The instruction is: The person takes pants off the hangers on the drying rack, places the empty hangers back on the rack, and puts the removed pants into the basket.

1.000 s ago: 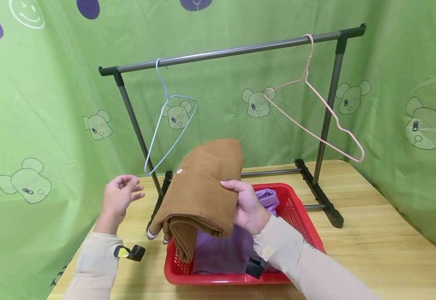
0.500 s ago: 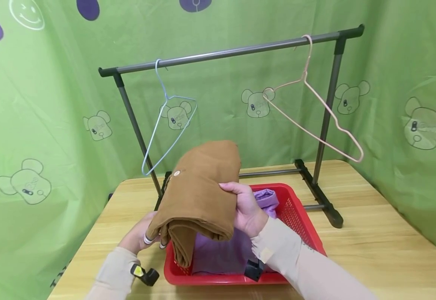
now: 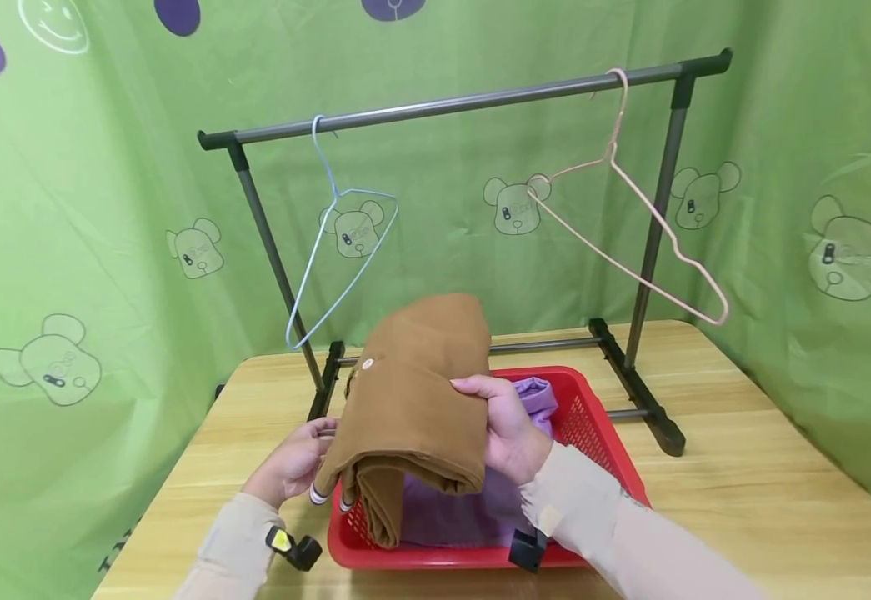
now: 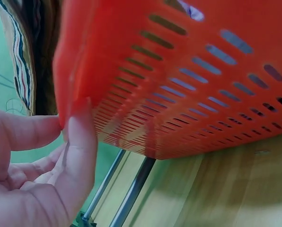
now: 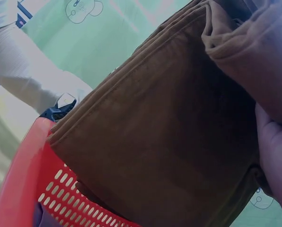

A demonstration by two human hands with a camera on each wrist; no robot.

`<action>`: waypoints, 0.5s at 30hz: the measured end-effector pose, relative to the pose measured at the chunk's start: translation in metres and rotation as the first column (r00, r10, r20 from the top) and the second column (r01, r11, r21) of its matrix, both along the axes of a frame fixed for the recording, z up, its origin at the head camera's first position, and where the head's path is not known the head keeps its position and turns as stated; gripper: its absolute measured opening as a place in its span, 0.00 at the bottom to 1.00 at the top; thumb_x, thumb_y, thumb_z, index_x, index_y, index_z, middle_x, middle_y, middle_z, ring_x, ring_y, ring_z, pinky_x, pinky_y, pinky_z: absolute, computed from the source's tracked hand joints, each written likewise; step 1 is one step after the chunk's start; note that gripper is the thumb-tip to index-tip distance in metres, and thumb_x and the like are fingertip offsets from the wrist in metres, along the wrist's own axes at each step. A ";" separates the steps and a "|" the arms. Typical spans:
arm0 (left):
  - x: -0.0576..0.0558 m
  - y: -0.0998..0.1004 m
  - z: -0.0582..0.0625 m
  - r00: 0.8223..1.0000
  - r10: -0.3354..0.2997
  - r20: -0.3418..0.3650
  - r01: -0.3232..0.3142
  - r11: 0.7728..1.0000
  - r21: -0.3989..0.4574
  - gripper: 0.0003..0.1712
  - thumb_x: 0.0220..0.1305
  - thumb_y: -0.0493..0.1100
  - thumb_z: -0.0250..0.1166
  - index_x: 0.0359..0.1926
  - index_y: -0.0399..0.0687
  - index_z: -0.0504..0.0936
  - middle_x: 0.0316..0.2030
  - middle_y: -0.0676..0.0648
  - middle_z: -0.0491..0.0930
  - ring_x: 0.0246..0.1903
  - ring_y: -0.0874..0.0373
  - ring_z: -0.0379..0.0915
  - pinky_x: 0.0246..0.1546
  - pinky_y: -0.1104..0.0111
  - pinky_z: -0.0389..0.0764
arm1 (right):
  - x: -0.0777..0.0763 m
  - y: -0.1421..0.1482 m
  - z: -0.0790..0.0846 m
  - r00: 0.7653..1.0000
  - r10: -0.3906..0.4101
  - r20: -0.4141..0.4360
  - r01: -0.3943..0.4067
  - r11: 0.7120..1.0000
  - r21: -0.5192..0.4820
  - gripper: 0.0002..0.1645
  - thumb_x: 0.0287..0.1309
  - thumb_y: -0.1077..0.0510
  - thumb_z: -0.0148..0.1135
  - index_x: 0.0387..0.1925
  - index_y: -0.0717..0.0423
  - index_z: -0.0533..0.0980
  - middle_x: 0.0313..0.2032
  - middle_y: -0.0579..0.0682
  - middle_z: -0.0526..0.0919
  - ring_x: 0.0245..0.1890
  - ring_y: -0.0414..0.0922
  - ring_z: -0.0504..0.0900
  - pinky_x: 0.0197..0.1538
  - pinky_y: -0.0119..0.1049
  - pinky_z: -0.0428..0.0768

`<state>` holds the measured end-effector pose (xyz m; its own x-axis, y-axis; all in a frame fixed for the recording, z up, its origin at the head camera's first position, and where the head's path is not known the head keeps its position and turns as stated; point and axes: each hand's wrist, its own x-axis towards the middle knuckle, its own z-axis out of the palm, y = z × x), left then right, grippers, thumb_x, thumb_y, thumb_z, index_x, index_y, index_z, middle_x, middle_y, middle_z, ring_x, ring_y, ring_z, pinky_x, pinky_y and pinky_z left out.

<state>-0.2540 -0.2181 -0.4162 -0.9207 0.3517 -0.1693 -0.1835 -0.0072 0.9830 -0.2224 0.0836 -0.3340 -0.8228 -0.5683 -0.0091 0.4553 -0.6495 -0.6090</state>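
My right hand [image 3: 508, 427] grips a folded brown garment [image 3: 408, 408] by its right side, thumb on top, and holds it over the red plastic basket [image 3: 611, 442]. The garment has a white button and a striped inner edge; its folded end droops toward the basket's front left. At the basket's left side is my left hand [image 3: 292, 462], partly behind the cloth. In the left wrist view, its thumb and fingers pinch the basket's rim [image 4: 77, 61]. A purple garment [image 3: 534, 398] lies inside the basket, mostly covered by the brown one.
Behind the basket stands a dark metal clothes rack [image 3: 450, 106]. A blue hanger [image 3: 307, 267] hangs at its left, a pink hanger [image 3: 656, 221] at its right. The wooden table [image 3: 773, 500] meets green printed curtains [image 3: 435, 208].
My left hand has come down and right to the basket's left rim, where it now pinches it. The brown garment and my right hand have shifted slightly down and right.
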 end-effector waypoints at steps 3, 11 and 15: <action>0.001 0.003 0.000 0.999 0.042 -0.005 -0.042 0.998 -0.045 0.24 0.66 0.29 0.51 0.61 0.30 0.57 0.39 0.46 0.79 0.33 0.59 0.78 0.32 0.68 0.81 | 0.001 0.005 -0.003 1.000 0.005 -0.001 -0.005 1.000 -0.003 0.09 0.57 0.61 0.61 0.39 0.59 0.74 0.34 0.49 0.84 0.35 0.43 0.85 0.42 0.36 0.83; 0.004 0.008 0.005 0.996 0.080 -0.037 -0.084 0.990 -0.117 0.25 0.70 0.33 0.51 0.65 0.34 0.58 0.39 0.45 0.81 0.34 0.54 0.80 0.27 0.65 0.81 | 0.003 0.019 -0.009 1.000 0.003 -0.001 -0.003 1.000 -0.017 0.08 0.64 0.62 0.48 0.40 0.61 0.73 0.36 0.50 0.84 0.36 0.44 0.85 0.43 0.37 0.82; 0.005 0.008 0.006 0.996 0.077 -0.037 -0.081 0.991 -0.111 0.25 0.70 0.33 0.51 0.66 0.34 0.58 0.40 0.44 0.81 0.36 0.53 0.80 0.29 0.62 0.83 | 0.003 0.026 -0.012 0.999 -0.018 0.029 0.017 1.000 0.007 0.09 0.63 0.63 0.51 0.44 0.62 0.68 0.38 0.51 0.83 0.37 0.44 0.85 0.44 0.37 0.83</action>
